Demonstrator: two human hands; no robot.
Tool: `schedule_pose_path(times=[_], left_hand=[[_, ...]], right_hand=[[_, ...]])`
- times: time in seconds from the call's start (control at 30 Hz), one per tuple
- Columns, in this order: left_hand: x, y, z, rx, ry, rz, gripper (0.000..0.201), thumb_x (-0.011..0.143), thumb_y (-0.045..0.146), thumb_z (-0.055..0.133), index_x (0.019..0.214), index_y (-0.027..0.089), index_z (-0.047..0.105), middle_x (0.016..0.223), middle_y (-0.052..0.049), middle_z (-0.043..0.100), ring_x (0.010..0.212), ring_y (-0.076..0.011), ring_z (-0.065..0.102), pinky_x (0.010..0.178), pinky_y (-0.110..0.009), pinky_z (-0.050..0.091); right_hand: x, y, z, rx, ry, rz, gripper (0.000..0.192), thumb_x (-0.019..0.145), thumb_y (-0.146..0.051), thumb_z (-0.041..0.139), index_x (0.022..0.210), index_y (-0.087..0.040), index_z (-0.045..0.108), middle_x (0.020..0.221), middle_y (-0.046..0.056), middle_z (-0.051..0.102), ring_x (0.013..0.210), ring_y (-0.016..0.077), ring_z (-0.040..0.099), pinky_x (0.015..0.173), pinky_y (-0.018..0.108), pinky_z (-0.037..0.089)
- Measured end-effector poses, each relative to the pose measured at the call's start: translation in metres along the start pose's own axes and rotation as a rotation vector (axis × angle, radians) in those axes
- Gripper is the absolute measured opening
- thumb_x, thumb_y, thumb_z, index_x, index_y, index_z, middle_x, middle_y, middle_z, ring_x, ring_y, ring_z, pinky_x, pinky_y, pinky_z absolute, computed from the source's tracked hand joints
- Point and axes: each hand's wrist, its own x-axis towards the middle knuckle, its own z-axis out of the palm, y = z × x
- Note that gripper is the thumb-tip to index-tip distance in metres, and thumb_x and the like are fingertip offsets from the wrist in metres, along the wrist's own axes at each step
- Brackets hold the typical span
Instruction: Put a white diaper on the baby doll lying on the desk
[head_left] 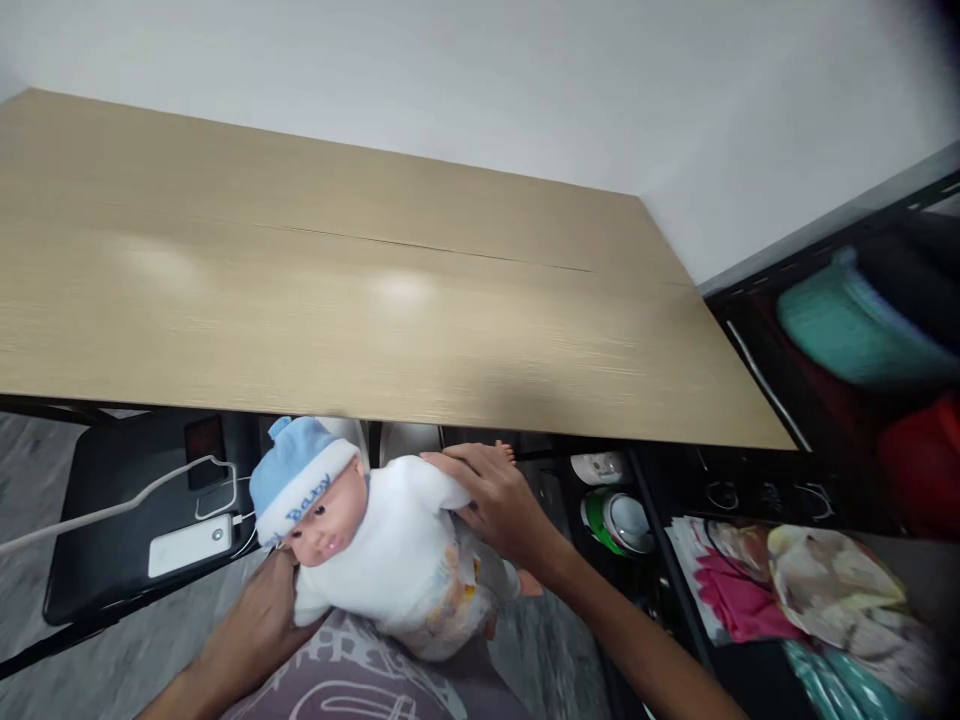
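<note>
Baby doll point(375, 545) is on the lap, just below the bench point(337, 300) edge; left hand point(262, 620) cups under its head and shoulder, right hand point(502, 510) lies spread on its body; looks like mid-lift, next move needs steady head support.

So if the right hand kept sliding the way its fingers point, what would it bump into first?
The right hand lies on the doll, fingers aimed left along its shoulder; going on, it would probably meet the doll's head, though depth is unclear.
</note>
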Motion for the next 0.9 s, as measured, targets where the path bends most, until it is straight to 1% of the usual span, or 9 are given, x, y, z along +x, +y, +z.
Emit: schedule_pose_path(times=[0.17,0.3,0.37,0.5,0.6,0.67,0.73,0.83,0.9], left_hand=[[0.006,0.000,0.004,-0.013,-0.103,-0.192,0.051,0.085,0.036,0.071,0.129,0.025,0.048,0.112,-0.010,0.082,0.097,-0.0355,0.085,0.079,-0.043,0.064],[0.028,0.000,0.013,-0.055,-0.102,-0.279,0.049,0.086,0.037,0.070,0.126,0.025,0.044,0.114,-0.008,0.079,0.099,-0.0333,0.084,0.083,-0.041,0.063],[0.034,-0.009,0.019,-0.036,-0.082,-0.258,0.052,0.090,0.039,0.071,0.131,0.024,0.044,0.116,-0.008,0.078,0.099,-0.0326,0.084,0.083,-0.040,0.062],[0.034,-0.024,0.018,0.142,0.087,0.008,0.054,0.098,0.051,0.078,0.133,0.021,0.050,0.128,-0.016,0.074,0.107,-0.0354,0.079,0.092,-0.049,0.063],[0.035,-0.011,0.006,0.221,0.210,0.214,0.059,0.105,0.053,0.080,0.145,0.020,0.053,0.145,-0.021,0.068,0.129,-0.0394,0.071,0.108,-0.058,0.059],[0.044,0.010,-0.002,0.189,0.158,0.312,0.056,0.110,0.045,0.077,0.154,0.023,0.050,0.154,-0.019,0.066,0.138,-0.0368,0.066,0.115,-0.056,0.056],[0.061,0.034,-0.004,0.136,0.024,0.409,0.050,0.115,0.039,0.071,0.159,0.026,0.051,0.156,-0.015,0.066,0.141,-0.0326,0.063,0.118,-0.051,0.054],[0.094,0.064,0.006,0.104,-0.169,0.524,0.043,0.120,0.038,0.062,0.162,0.027,0.055,0.156,-0.011,0.069,0.139,-0.0302,0.062,0.115,-0.046,0.051],[0.113,0.075,0.016,0.127,-0.219,0.554,0.041,0.121,0.042,0.060,0.159,0.027,0.061,0.150,-0.011,0.071,0.131,-0.0310,0.063,0.109,-0.047,0.049]], right_hand=[[0.026,0.018,0.068,0.044,-0.162,0.097,0.046,0.108,-0.016,0.066,0.153,-0.023,0.072,0.136,0.013,0.078,0.126,0.0315,0.071,0.112,0.045,0.057],[0.040,0.050,0.110,0.142,-0.165,0.213,0.054,0.103,-0.010,0.068,0.154,-0.027,0.073,0.150,0.010,0.075,0.143,0.0299,0.066,0.127,0.046,0.050],[0.038,0.060,0.121,0.187,-0.133,0.267,0.056,0.100,-0.009,0.072,0.153,-0.028,0.074,0.153,0.010,0.073,0.147,0.0304,0.064,0.131,0.048,0.048],[0.014,0.065,0.122,0.330,0.021,0.299,0.048,0.104,-0.019,0.073,0.152,-0.029,0.075,0.154,0.011,0.071,0.150,0.0289,0.063,0.134,0.048,0.047],[-0.012,0.056,0.109,0.426,0.068,0.337,0.040,0.108,-0.030,0.074,0.148,-0.029,0.075,0.149,0.010,0.073,0.143,0.0286,0.069,0.128,0.047,0.053],[-0.028,0.047,0.102,0.470,0.005,0.371,0.036,0.108,-0.036,0.077,0.143,-0.028,0.077,0.142,0.010,0.076,0.134,0.0290,0.074,0.120,0.046,0.057],[-0.039,0.040,0.100,0.498,-0.041,0.397,0.031,0.109,-0.039,0.076,0.137,-0.027,0.080,0.132,0.009,0.080,0.123,0.0280,0.077,0.111,0.043,0.060],[-0.044,0.039,0.107,0.518,0.010,0.402,0.021,0.112,-0.036,0.069,0.121,-0.026,0.084,0.116,0.007,0.083,0.111,0.0260,0.079,0.104,0.040,0.060],[-0.042,0.047,0.116,0.523,0.063,0.393,0.022,0.113,-0.035,0.066,0.109,-0.026,0.085,0.108,0.006,0.084,0.104,0.0252,0.079,0.099,0.039,0.060]])
